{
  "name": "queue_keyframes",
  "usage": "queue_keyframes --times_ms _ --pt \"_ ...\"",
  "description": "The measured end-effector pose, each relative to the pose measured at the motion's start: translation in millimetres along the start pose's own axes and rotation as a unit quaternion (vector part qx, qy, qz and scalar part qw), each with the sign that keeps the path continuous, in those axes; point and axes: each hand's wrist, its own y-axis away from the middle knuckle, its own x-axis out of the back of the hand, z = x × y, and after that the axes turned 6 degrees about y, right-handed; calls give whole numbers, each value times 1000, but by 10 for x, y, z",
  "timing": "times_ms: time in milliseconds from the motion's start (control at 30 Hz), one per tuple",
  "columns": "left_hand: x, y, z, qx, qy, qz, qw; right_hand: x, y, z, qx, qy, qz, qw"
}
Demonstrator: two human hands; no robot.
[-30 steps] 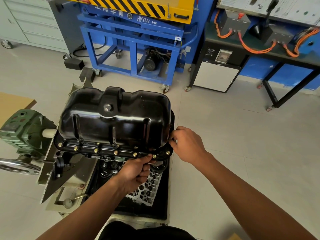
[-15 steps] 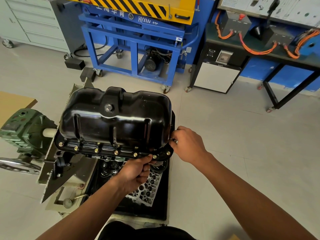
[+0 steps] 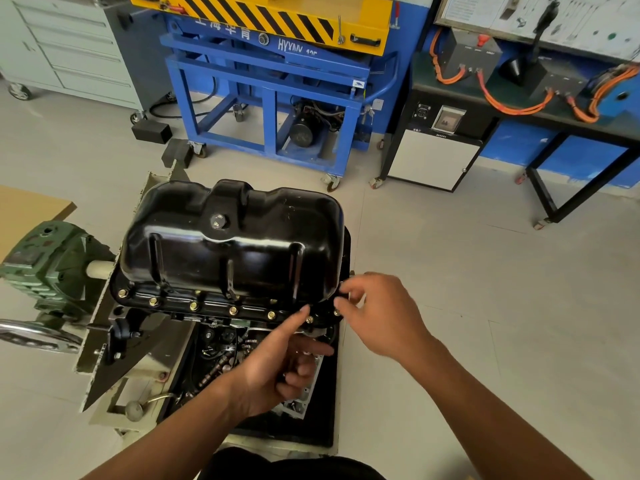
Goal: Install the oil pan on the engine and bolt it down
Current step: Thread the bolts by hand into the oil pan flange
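My worry is a bolt (image 3: 233,310) going in crooked and cross-threading, or slipping down into the engine (image 3: 221,348) beneath the oil pan (image 3: 235,251), if I start one askew at the pan's near right corner. The pan sits sump-up on the engine, with bolts lining its near flange. My left hand (image 3: 273,368) grips nothing I can see, its forefinger straight with the tip at that flange. My right hand (image 3: 377,313) hovers just right of that corner, fingers loosely bent; whether they pinch a bolt I cannot tell.
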Motion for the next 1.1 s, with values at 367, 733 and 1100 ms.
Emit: queue_keyframes --times_ms 367,733,1100 --pt "-427 128 208 -71 92 -53 992 159 421 -422 79 -22 -108 991" --pt "-488 230 298 -26 176 -16 984 172 421 -409 111 -6 -136 984" --pt "-535 213 271 -30 170 42 984 89 456 -402 85 -54 -105 989"
